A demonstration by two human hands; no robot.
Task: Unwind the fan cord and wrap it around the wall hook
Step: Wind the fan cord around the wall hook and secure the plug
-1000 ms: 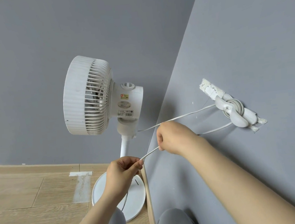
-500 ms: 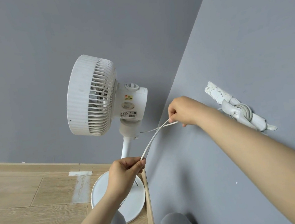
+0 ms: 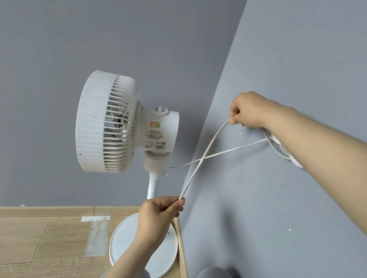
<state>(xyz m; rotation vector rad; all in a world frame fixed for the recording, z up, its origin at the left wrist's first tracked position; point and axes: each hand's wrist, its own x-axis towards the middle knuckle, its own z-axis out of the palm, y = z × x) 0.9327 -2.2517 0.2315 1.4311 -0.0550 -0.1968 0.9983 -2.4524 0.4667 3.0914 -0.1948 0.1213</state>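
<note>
Left hand (image 3: 160,214) and right hand (image 3: 247,111) pinch the thin white cord (image 3: 200,160) beside the white pedestal fan (image 3: 109,124). Its strands cross.

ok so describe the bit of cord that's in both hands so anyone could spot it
Find the white pedestal fan in the corner of the grey walls; two white cord strands cross beside its neck. The held strand climbs steeply from the left hand to the right hand, while the other strand runs almost level from the fan's neck to behind the right forearm.
</note>
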